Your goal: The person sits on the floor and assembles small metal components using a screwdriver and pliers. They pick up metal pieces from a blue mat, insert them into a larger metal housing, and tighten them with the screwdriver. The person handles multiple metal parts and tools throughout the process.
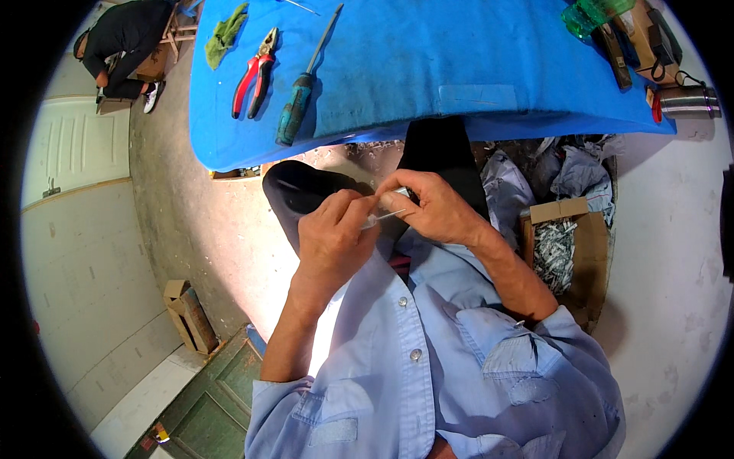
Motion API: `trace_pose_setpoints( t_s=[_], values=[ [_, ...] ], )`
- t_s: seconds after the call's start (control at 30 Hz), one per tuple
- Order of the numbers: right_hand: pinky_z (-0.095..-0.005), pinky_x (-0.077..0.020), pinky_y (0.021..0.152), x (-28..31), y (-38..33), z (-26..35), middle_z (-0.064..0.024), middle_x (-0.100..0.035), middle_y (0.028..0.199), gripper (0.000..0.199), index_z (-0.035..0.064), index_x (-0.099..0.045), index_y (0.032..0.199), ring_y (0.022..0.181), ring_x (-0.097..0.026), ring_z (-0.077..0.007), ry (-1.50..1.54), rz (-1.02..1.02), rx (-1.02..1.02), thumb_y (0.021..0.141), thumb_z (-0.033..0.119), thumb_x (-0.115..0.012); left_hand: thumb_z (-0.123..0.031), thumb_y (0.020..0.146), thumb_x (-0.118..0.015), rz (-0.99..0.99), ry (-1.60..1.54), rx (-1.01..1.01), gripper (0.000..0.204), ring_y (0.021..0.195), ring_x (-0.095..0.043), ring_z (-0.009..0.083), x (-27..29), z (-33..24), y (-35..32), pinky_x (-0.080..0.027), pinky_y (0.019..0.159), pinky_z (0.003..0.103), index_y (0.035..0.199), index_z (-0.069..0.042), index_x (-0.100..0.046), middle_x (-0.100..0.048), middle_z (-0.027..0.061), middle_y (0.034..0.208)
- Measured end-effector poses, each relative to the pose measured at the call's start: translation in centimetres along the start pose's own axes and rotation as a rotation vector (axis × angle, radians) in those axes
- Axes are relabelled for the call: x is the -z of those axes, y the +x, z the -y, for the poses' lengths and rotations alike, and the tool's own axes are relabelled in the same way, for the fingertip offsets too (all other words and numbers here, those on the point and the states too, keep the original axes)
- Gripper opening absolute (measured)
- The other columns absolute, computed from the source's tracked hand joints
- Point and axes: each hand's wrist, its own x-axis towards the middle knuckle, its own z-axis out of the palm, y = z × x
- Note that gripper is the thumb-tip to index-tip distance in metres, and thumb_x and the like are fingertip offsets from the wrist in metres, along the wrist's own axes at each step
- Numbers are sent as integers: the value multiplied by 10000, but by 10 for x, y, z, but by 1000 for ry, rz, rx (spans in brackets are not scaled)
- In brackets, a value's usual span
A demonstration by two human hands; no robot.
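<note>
a close pinch at the centre

the left hand has its fingers curled nearly closed around the pale end of a thin rod, which sits at the middle and points between two and three o'clock. the right hand bends thumb and forefinger together on a small pale piece; it is mostly covered, so its shape i cannot tell. the left fingertips are hidden also. at eleven o'clock, pliers and a screwdriver lie on blue cloth; near twelve, the upper edge cuts off a thin shaft.
</note>
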Motion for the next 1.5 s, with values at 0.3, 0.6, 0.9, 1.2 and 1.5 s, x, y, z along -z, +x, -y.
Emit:
trace_pose_setpoints(
  t_s=[0.3, 0.6, 0.9, 1.2, 1.5],
  values=[
    [-502, -546, 700, -13, -3, 8, -199, -743, 860, 172, 41, -685, 1094, 802, -729, -412, -412, -189, 226, 969, 159, -688, -6, 667, -867, 33, 155, -5, 383, 815, -713, 241, -7, 3, -4, -578, 664, 360, 1009, -37, -698, -681, 74, 951],
    [-437, -587, 699, -20, -3, 12, -208, -759, 963, 239, 8, -680, 1146, 808, -750, -374, -359, -330, 351, 925, 85, -732, 26, 714, -837, -131, 16, 73, 307, 747, -713, 255, -8, -1, 5, -568, 632, 360, 973, -34, -683, -666, 83, 871],
    [-432, -591, 680, -26, -5, 1, -165, -749, 925, 293, 29, -635, 1164, 797, -754, -349, -484, -379, 386, 908, 90, -764, 44, 712, -813, -187, -56, 118, 276, 707, -690, 273, -11, 0, 2, -556, 615, 362, 923, -39, -655, -653, 90, 854],
    [-411, -584, 622, -30, -2, 2, -159, -743, 900, 242, 38, -649, 1096, 747, -751, -324, -496, -455, 505, 903, 93, -785, 36, 815, -762, -192, -164, 237, 152, 725, -699, 249, -6, -5, 5, -546, 646, 337, 928, -8, -669, -686, 129, 854],
    [-397, -576, 667, -6, -11, 5, -190, -741, 930, 195, 0, -653, 1108, 805, -763, -319, -313, -513, 241, 956, 89, -737, -34, 916, -745, -223, -185, 305, 85, 673, -645, 154, 1, 2, 1, -511, 626, 300, 948, 17, -685, -692, 109, 803]
  ],
)
